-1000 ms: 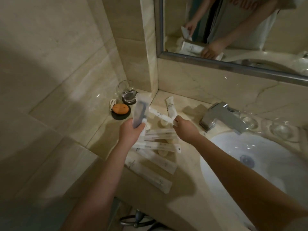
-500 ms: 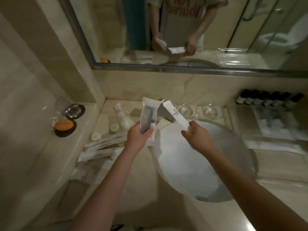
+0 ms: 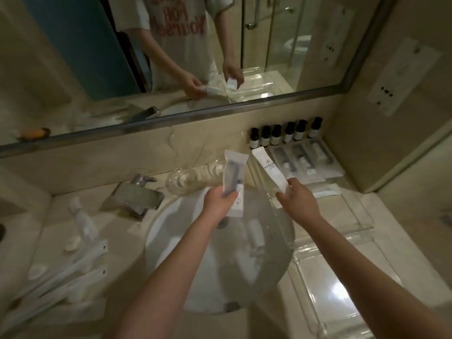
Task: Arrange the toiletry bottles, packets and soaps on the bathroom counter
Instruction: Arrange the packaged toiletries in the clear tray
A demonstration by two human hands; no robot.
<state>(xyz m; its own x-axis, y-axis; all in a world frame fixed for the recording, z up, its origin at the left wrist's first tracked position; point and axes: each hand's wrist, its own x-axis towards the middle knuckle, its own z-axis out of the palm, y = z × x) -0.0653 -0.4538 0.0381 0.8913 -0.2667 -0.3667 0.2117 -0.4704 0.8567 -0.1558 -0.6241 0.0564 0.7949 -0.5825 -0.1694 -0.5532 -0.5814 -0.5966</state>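
Note:
My left hand [image 3: 220,203] grips a clear-fronted white packet [image 3: 234,172] with a dark item inside, held upright over the sink. My right hand [image 3: 297,199] pinches the lower end of a long white packet [image 3: 269,170] that tilts up to the left. Both packets hang above the white basin [image 3: 176,253]. Several dark-capped small bottles [image 3: 285,132] stand in a row against the back wall at the right. In front of them lie flat packets [image 3: 302,159] side by side. More long white packets [image 3: 73,267] lie scattered on the counter at the left.
A chrome tap [image 3: 137,196] sits behind the basin at the left. Clear glass tumblers [image 3: 193,178] lie behind the basin. A clear acrylic tray [image 3: 342,270] covers the counter to the right. The mirror [image 3: 171,57] runs above; a side wall closes the right end.
The view has swung from the left counter to the right side. Both hands have carried their packets rightward over the basin, towards the row of bottles.

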